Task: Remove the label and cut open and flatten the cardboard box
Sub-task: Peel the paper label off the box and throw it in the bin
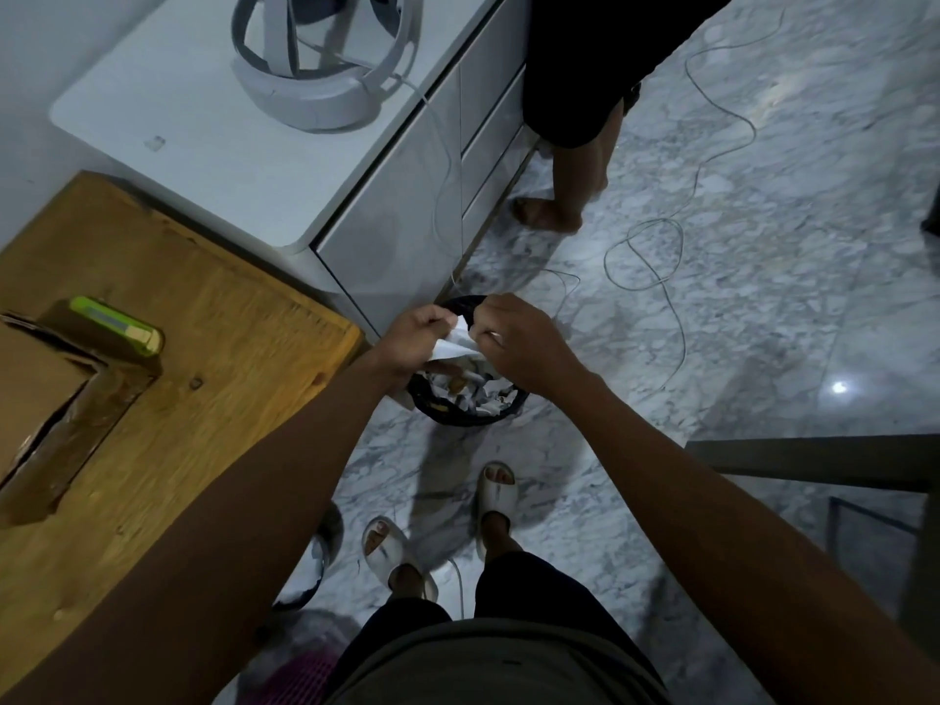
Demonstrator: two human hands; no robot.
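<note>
A crumpled white label (458, 343) is pinched between both of my hands above a black waste bin (465, 399) on the floor. My left hand (414, 335) grips its left side and my right hand (519, 335) grips its right side. The bin holds several scraps of white paper. The brown cardboard box (46, 399) lies on the wooden table (213, 348) at the far left, its flaps partly open. A green utility knife (117, 325) rests on the table beside the box.
A white cabinet (397, 206) with a white headset (325, 58) on top stands behind the bin. Another person's bare leg (575, 180) is near the cabinet. A thin white cable (661, 277) loops over the marble floor. A dark metal frame (814, 465) is at right.
</note>
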